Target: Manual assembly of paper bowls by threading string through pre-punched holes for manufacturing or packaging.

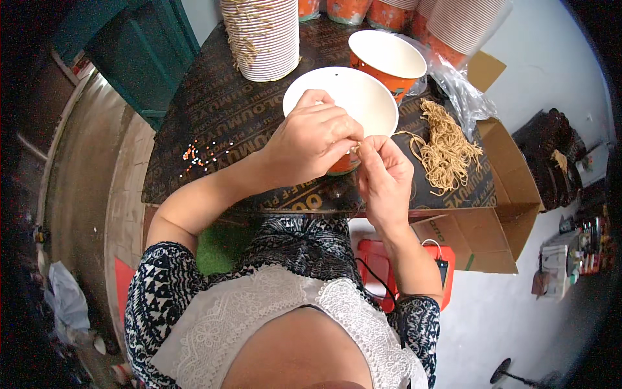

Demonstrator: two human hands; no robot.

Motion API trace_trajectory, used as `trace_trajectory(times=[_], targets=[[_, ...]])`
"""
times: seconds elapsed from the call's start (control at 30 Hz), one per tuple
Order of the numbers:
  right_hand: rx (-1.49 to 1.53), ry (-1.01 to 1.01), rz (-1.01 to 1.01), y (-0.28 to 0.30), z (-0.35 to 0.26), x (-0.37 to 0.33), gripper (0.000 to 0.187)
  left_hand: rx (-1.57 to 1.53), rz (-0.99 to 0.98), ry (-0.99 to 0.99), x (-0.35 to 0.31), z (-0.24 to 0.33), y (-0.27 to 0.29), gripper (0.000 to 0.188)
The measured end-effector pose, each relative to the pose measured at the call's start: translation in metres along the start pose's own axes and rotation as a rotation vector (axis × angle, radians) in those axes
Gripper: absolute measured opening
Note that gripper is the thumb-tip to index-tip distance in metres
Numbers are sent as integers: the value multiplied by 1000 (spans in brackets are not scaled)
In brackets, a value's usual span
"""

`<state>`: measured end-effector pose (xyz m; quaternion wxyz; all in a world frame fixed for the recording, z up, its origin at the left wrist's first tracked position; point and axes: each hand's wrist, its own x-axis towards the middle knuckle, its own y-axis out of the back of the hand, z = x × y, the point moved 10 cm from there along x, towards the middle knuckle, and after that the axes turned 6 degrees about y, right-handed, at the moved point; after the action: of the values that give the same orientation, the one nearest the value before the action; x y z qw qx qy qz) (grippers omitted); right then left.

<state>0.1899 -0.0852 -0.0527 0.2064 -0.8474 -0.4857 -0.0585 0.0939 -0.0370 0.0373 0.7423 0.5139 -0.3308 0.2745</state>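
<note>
A white-lined paper bucket (365,97) with an orange printed outside stands near the table's front edge, with a small dark hole near its far rim. My left hand (317,137) reaches over its near rim, fingers closed in a pinch. Against those fingertips, my right hand (387,174) pinches too, thumb and forefinger pressed together. A small pale bit of what looks like string shows between the fingertips; most of it is hidden. To the right of my right hand lies a loose heap of tan strings (449,152).
A tall stack of paper buckets (264,42) with tan strings stands at the back left. Another bucket (387,58) sits behind the near one, with more stacks (463,26) beyond. Small coloured beads (194,155) lie scattered at left. An open cardboard box (476,227) stands right of the table.
</note>
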Motion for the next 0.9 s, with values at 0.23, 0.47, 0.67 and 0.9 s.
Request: trace_trajectory(times=[0.23,0.47,0.67,0.9], targets=[[-392,250,-56,-4,-20,-19,4,-23,107,162,-6,-10,5,13],[-173,268,82,8,-19,-19,9,109,-27,51,-9,2,-2,14],[-57,115,56,5,-8,-16,12,21,-24,16,-11,7,-4,16],[-92,108,72,6,-9,-16,15,-94,-12,122,-13,-4,-5,17]])
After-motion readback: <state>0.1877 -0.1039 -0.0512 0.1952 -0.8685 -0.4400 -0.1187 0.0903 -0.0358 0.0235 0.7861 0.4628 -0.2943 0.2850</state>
